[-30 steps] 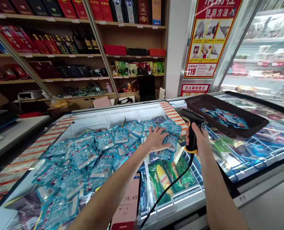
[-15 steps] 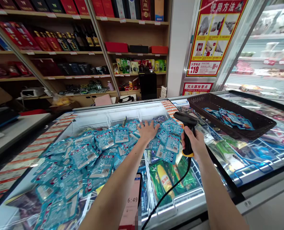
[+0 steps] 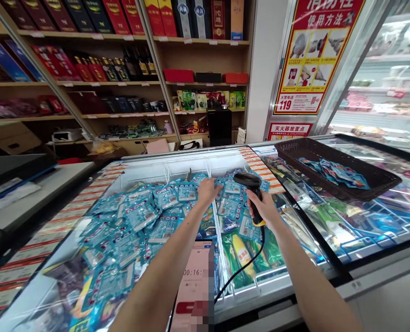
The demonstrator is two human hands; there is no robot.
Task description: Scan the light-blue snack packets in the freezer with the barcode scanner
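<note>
A heap of blue snack packets [image 3: 139, 221] covers the glass lid of a chest freezer [image 3: 177, 163]. My left hand [image 3: 207, 190] reaches to the far side of the heap, its fingers curled down onto a blue packet there. My right hand [image 3: 264, 207] is closed round the handle of a black barcode scanner [image 3: 250, 184] with a yellow base; its head points left over the packets beside my left hand. The scanner's black cable [image 3: 241, 269] trails down toward me.
A dark wicker tray [image 3: 381, 180] holding a few blue packets rests on the freezer lid at the right. A phone [image 3: 194, 286] with a timer lies at the freezer's near edge. Shelves of boxed goods stand behind, a grey counter [image 3: 32, 193] at the left.
My left hand has moved from the right part of the heap further back and left and its fingers have curled. My right hand has followed left with the scanner.
</note>
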